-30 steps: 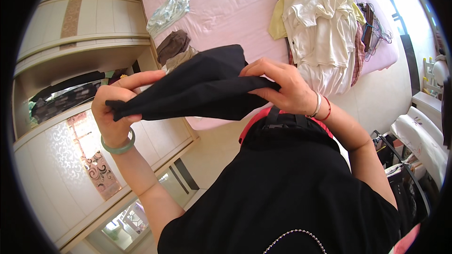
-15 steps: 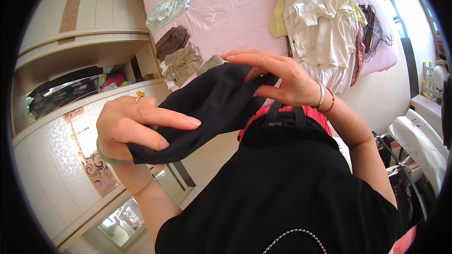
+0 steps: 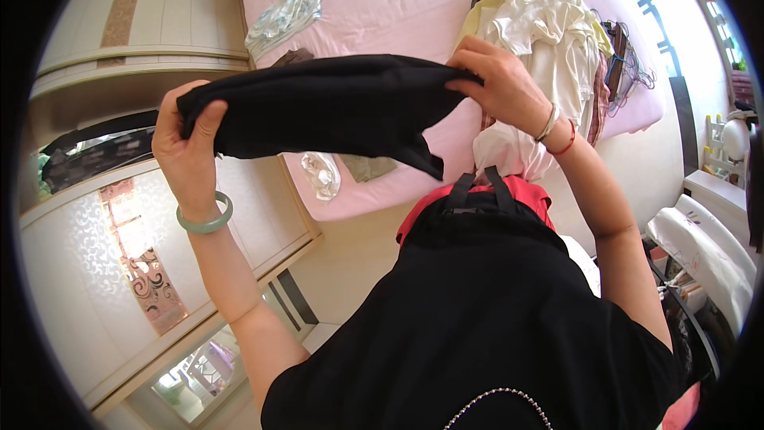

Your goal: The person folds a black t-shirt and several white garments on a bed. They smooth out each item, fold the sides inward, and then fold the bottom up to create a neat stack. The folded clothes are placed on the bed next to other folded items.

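Note:
A folded black cloth garment (image 3: 326, 107) is stretched sideways between my two hands, above the near edge of the bed; its exact kind cannot be told. My left hand (image 3: 189, 139) pinches its left end, thumb in front. At the other end, my right hand (image 3: 500, 86) grips the upper corner between thumb and fingers. A loose flap of the cloth hangs down toward the right. Partly hidden behind it are a dark brown cloth (image 3: 294, 56), a small white patterned cloth (image 3: 320, 175) and a greyish-green one (image 3: 368, 167).
A pink-sheeted bed (image 3: 382, 0) spreads ahead. White shirts (image 3: 549, 72) lie heaped on its right side, beside a bunch of hangers (image 3: 633, 64). A pale blue patterned cloth (image 3: 285, 20) rests at the left. Cream cabinets (image 3: 175, 20) with an open shelf line the left side.
Both hands have lifted away from me and spread apart, pulling the black garment out nearly level. My left hand has turned upright, and my right now grips the corner.

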Action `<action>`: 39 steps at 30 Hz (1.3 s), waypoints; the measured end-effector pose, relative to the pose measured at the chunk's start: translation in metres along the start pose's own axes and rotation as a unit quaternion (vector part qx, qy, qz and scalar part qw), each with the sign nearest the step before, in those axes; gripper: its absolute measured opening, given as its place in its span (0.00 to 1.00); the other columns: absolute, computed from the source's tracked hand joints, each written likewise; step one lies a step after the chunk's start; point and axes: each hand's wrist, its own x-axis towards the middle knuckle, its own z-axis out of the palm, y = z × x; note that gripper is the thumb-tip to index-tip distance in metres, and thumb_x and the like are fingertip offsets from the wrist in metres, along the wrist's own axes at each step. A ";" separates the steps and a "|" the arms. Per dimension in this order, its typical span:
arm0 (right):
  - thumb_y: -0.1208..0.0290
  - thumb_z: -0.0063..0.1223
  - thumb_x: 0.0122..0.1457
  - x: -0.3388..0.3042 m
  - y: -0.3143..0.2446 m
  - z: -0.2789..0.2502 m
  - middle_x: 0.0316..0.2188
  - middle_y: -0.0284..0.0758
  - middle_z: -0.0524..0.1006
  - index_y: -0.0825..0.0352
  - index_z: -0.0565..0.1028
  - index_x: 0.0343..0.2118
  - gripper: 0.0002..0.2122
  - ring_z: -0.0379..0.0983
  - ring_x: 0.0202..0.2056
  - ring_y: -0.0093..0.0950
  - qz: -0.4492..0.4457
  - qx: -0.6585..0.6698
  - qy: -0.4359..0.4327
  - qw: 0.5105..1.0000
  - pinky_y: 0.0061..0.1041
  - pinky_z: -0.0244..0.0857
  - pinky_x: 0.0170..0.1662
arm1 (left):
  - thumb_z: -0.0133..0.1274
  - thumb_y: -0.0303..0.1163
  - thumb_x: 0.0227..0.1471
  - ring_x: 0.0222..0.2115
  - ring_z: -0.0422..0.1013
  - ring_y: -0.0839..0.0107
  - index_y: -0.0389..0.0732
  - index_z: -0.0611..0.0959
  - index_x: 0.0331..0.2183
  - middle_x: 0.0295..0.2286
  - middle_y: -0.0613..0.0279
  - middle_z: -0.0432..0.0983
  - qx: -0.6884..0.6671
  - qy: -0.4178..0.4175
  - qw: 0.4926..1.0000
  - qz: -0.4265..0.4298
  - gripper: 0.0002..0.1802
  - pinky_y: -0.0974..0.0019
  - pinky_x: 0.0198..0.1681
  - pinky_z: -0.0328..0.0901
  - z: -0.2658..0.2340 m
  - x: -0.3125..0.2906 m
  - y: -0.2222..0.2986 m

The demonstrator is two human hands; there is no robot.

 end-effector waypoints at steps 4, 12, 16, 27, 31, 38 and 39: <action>0.72 0.62 0.51 0.012 0.010 -0.015 0.33 0.35 0.78 0.66 0.78 0.34 0.08 0.74 0.37 0.35 -0.028 -0.037 0.112 0.993 0.31 0.69 0.40 | 0.62 0.31 0.54 0.35 0.68 0.80 0.36 0.81 0.38 0.34 0.71 0.77 -0.002 0.076 0.997 0.006 0.11 0.76 0.44 0.63 0.002 -0.002 -0.011; 0.77 0.61 0.52 0.030 0.014 -0.035 0.31 0.35 0.78 0.66 0.79 0.34 0.06 0.76 0.34 0.33 -0.061 -0.067 0.166 0.982 0.26 0.70 0.37 | 0.63 0.29 0.53 0.35 0.69 0.80 0.36 0.81 0.37 0.31 0.70 0.77 0.114 0.089 0.989 -0.031 0.11 0.76 0.42 0.64 0.021 -0.013 -0.056; 0.78 0.61 0.52 0.044 -0.001 -0.044 0.29 0.34 0.79 0.65 0.80 0.36 0.07 0.78 0.31 0.31 -0.072 -0.081 0.199 0.974 0.24 0.71 0.36 | 0.61 0.28 0.55 0.36 0.70 0.79 0.35 0.81 0.39 0.34 0.68 0.78 0.008 0.167 0.986 0.007 0.11 0.75 0.44 0.65 0.020 -0.015 -0.061; 0.77 0.59 0.53 0.051 0.013 -0.045 0.30 0.37 0.81 0.66 0.80 0.36 0.07 0.78 0.32 0.31 0.006 -0.009 0.174 0.985 0.25 0.70 0.39 | 0.61 0.33 0.56 0.31 0.67 0.83 0.34 0.81 0.39 0.29 0.71 0.77 -0.007 0.156 0.986 -0.061 0.13 0.78 0.39 0.64 0.034 -0.021 -0.075; 0.77 0.59 0.53 0.065 0.029 -0.043 0.30 0.38 0.81 0.65 0.81 0.36 0.07 0.78 0.30 0.32 -0.006 -0.070 0.116 0.991 0.26 0.71 0.38 | 0.61 0.35 0.56 0.32 0.68 0.82 0.33 0.82 0.39 0.30 0.71 0.78 0.011 0.107 0.992 -0.064 0.15 0.77 0.40 0.65 0.026 -0.008 -0.066; 0.83 0.54 0.56 0.082 -0.010 -0.058 0.33 0.35 0.80 0.67 0.79 0.41 0.10 0.76 0.33 0.24 -0.148 -0.119 0.373 0.908 0.20 0.69 0.38 | 0.56 0.29 0.58 0.39 0.74 0.75 0.34 0.80 0.46 0.41 0.59 0.80 0.017 0.299 0.943 0.143 0.15 0.73 0.44 0.68 0.026 0.013 -0.025; 0.84 0.53 0.56 0.065 0.001 -0.039 0.33 0.35 0.80 0.67 0.77 0.41 0.11 0.75 0.31 0.26 -0.163 -0.127 0.354 0.912 0.20 0.68 0.37 | 0.53 0.24 0.57 0.44 0.74 0.71 0.35 0.75 0.52 0.45 0.55 0.77 -0.115 0.249 0.931 0.240 0.20 0.69 0.44 0.70 0.049 -0.006 -0.049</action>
